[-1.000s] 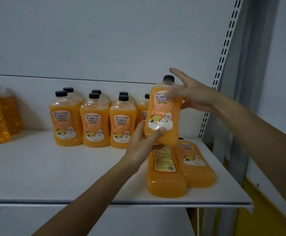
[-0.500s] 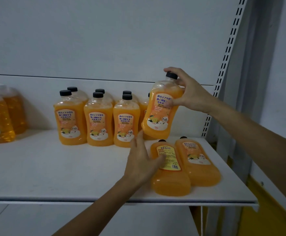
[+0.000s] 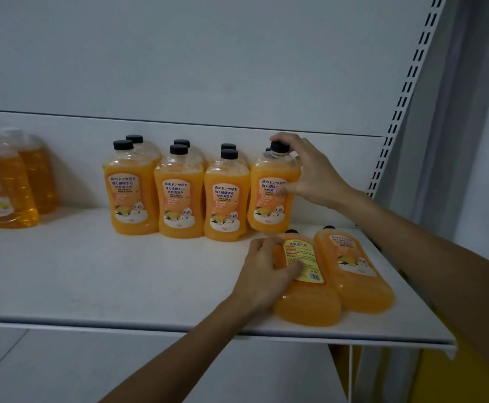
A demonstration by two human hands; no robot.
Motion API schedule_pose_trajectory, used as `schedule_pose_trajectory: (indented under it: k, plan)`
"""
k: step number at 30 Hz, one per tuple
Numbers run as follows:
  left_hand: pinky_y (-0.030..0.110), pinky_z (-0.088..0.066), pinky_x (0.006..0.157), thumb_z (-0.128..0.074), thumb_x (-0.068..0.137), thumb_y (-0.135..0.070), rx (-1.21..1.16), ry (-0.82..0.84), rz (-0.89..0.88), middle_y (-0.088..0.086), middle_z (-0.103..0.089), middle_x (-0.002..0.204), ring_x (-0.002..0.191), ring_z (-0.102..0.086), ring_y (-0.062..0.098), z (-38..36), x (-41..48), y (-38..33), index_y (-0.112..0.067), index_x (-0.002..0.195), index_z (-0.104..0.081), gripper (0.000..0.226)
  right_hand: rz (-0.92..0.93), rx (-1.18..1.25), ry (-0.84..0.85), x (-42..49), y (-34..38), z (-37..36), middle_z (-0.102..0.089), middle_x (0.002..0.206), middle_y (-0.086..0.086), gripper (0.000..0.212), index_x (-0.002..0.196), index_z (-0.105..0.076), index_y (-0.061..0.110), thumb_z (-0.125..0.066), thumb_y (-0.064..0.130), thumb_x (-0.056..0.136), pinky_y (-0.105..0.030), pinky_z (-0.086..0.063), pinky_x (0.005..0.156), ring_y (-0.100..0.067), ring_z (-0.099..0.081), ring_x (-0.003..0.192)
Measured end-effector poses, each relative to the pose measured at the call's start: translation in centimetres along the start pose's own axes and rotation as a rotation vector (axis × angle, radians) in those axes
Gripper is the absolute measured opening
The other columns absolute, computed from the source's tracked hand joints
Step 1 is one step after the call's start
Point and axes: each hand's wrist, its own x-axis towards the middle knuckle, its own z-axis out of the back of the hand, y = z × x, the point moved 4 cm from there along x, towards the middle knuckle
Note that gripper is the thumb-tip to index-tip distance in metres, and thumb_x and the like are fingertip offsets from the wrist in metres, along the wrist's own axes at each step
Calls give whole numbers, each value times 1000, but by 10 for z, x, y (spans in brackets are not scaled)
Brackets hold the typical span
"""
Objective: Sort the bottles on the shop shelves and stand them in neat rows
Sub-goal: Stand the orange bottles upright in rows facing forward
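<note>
Shelf [image 3: 92,280] | right hand [image 3: 310,175] grips end-row bottle [image 3: 269,205] | left hand [image 3: 266,274] clasps lying bottle [image 3: 307,298]

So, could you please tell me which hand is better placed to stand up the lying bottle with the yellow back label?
Left. The left hand grips that lying bottle, thumb across its label; the right hand is occupied holding the upright bottle at the row's end.

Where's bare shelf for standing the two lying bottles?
Widest: the front of the white shelf board, before the row of upright orange black-capped bottles, left of the left hand. A narrower gap lies between that row and the clear amber bottles far left. Crowded: right front corner, two flat-lying orange bottles side by side.
</note>
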Motion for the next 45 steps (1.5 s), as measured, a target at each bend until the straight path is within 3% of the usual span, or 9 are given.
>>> schedule_pose_trajectory:
  k: [7, 17, 20, 23, 28, 31, 36, 41, 45]
  plan:
    - [22, -42, 89, -59, 88, -36, -69, 57, 29, -5, -34, 140, 121, -43, 14, -5, 5, 0, -27, 134, -38, 51, -22, 3, 45, -7, -17, -11, -47, 132, 0, 85, 136, -39, 27, -84, 10, 66, -18, -44, 80, -13, -45, 114]
    - [34, -49, 94, -62, 83, -45, -79, 86, 78, -3, -43, 136, 117, -50, 17, 0, 6, 0, -28, 138, -33, 65, -152, -151, 129, -15, -27, -8, -37, 138, -10, 92, 147, -22, 28, -78, 33, 74, -35, -34, 100, -22, -33, 127]
    - [25, -45, 83, -63, 81, -46, -71, 145, 121, -4, -49, 130, 107, -51, 12, 1, 9, -4, -26, 141, -29, 72, -357, -160, 100, -37, -44, 12, -49, 129, -8, 67, 138, -41, 17, -68, 42, 82, -29, -41, 86, -16, -48, 108]
    - [26, -44, 83, -69, 77, -44, -59, 155, 170, -2, -48, 133, 106, -49, 12, -2, 14, -8, -25, 141, -26, 80, -481, -187, 190, -64, -58, 16, -66, 104, -4, 40, 106, -64, 12, -62, 46, 85, -25, -46, 74, -13, -59, 87]
    - [36, -49, 89, -75, 76, -22, -319, 40, 237, 5, -48, 133, 110, -54, 22, -8, 10, -10, -25, 139, -30, 78, -519, -204, 253, -87, -63, 0, -64, 87, 1, 33, 93, -68, 18, -57, 49, 88, -22, -45, 59, -9, -59, 74]
    - [37, -50, 87, -76, 74, -15, -423, -41, 232, 5, -48, 135, 114, -55, 26, -5, 5, -11, -26, 140, -31, 81, -523, -190, 230, -91, -59, -2, -67, 87, -1, 39, 96, -69, 15, -53, 49, 91, -28, -51, 65, -14, -62, 75]
    - [28, -50, 79, -78, 70, -8, -451, -142, 40, -3, -46, 137, 109, -49, 12, 12, -4, -22, -27, 142, -28, 90, -636, 19, 207, -93, -36, 2, -64, 79, 4, 44, 105, -64, 18, -38, 53, 95, -20, -46, 49, -7, -62, 61]
    - [32, -44, 99, -78, 72, -9, -46, -378, -277, 1, -35, 136, 123, -39, 16, 15, -10, -51, -20, 139, -30, 84, -651, 652, 203, -90, 7, -8, -61, 116, -5, 81, 128, -47, 19, -57, 69, 64, -49, -55, 84, -26, -61, 106]
    - [29, -45, 97, -77, 69, -10, 53, -470, -501, 0, -36, 126, 118, -39, 12, 1, -18, -64, -13, 134, -34, 78, -629, 724, 36, -87, 15, -9, -58, 124, -1, 102, 130, -44, 23, -75, 71, 46, -50, -51, 90, -22, -57, 113]
